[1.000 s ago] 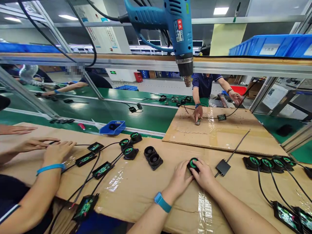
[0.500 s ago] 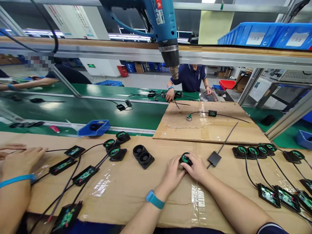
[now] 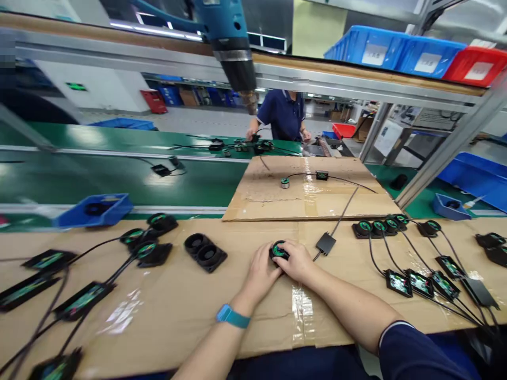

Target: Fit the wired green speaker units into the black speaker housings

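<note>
Head view: you've got both hands on one round black part (image 3: 279,247), green ring facing up, near the middle of the cardboard (image 3: 261,340) in front of you. Your left hand (image 3: 257,272) cups its left side, fingers close together — fingertips partly hidden behind the part. Your right hand (image 3: 298,260) grips it from the right, thumb over the top edge, other fingers bent round the far side; can't tell how hard either one presses. Teal watch (image 3: 233,315) on your left wrist. Just right of your right hand, a flat black box (image 3: 326,243) with a cable coming out each end. Left of your hands, two black fans (image 3: 206,253) side by side, touching. Farther left, fans with green centres (image 3: 148,248) wired to open boxes (image 3: 83,300); well to the right, a row of four similar fans (image 3: 379,228) with cables down to more open boxes (image 3: 422,284). Beyond, a raised cardboard sheet (image 3: 269,203) carries a small silver motor (image 3: 284,183) — a co-worker (image 3: 282,113) stands behind it. Blue heat gun (image 3: 233,58) hangs overhead, nozzle down.
</note>
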